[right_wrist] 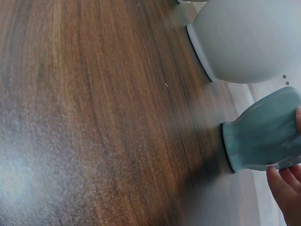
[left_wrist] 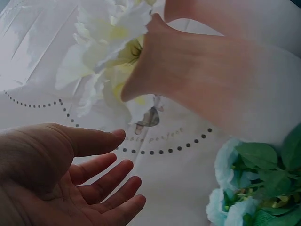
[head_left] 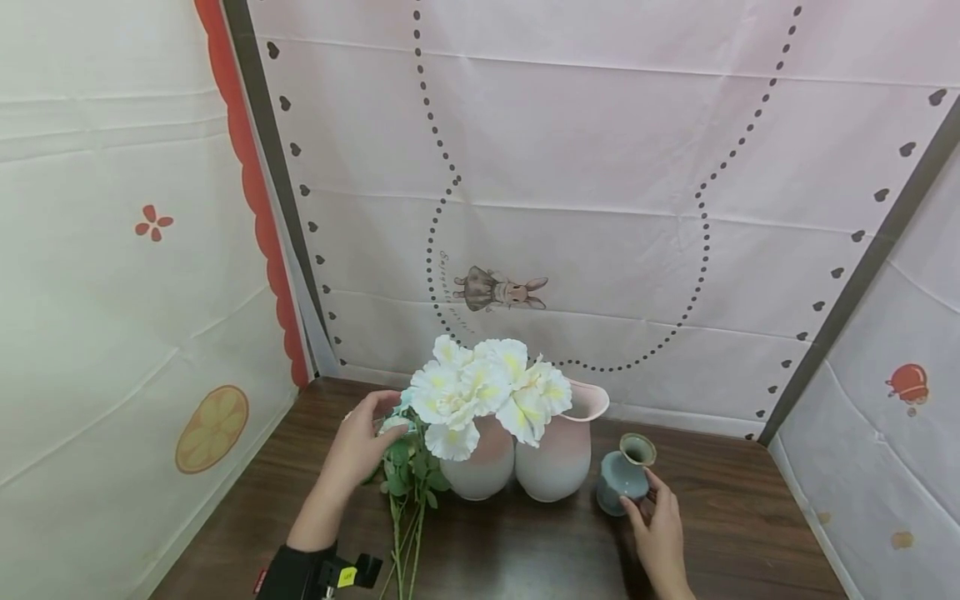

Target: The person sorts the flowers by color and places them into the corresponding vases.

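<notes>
My left hand (head_left: pixel 358 446) is beside the white flowers (head_left: pixel 480 387), its fingers relaxed and slightly bent; the left wrist view shows nothing between thumb and fingers. The white blooms spread over the mouths of two pink-and-white vases, the left vase (head_left: pixel 482 471) and the right vase (head_left: pixel 557 467). Pale blue flowers (left_wrist: pixel 225 165) with green leaves (head_left: pixel 408 467) and long stems lie left of the vases, partly behind my left hand in the head view. On the right, my right hand (head_left: pixel 660 533) grips a small blue-green vase (head_left: pixel 618 479) between thumb and fingers. The small vase stands upright.
A dark wooden table (head_left: pixel 517 550) carries everything. Behind it hangs a pale printed cloth (head_left: pixel 577 167) with dots and a rabbit figure. Similar cloth walls stand close at the left (head_left: pixel 97 292) and right (head_left: pixel 877 442) sides.
</notes>
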`<control>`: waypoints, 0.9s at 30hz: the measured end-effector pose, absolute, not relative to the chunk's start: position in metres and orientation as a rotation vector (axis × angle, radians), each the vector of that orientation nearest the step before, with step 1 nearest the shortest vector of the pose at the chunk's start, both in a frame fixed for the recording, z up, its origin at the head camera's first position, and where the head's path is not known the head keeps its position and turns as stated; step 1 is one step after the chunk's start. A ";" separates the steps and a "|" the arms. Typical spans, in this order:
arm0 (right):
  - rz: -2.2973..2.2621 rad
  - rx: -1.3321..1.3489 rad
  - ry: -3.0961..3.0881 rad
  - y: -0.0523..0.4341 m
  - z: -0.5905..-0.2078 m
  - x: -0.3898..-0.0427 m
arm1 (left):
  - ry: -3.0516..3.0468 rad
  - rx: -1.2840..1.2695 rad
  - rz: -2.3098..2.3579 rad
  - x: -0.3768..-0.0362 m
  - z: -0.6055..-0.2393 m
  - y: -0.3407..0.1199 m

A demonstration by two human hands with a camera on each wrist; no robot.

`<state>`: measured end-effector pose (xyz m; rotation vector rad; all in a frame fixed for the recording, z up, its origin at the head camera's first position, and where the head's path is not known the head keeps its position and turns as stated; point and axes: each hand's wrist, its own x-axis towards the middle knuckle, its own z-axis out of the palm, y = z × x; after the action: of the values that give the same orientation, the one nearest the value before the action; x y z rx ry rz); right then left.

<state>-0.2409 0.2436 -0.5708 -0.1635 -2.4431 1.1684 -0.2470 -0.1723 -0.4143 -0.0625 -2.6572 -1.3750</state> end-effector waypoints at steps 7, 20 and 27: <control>1.184 -0.158 -2.450 0.244 -0.571 -0.241 | -2.642 -0.032 -1.465 -0.242 -0.441 -0.175; 1.177 -0.167 -2.453 0.245 -0.574 -0.241 | -2.659 0.054 -1.540 -0.236 -0.484 -0.172; 1.175 -0.157 -2.435 0.244 -0.574 -0.241 | -2.653 0.093 -1.621 -0.235 -0.501 -0.170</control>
<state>-0.2413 0.2444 -0.5742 -0.1574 -2.4348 1.1747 -0.2355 -0.1699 -0.5013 0.0925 -2.6531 -1.6210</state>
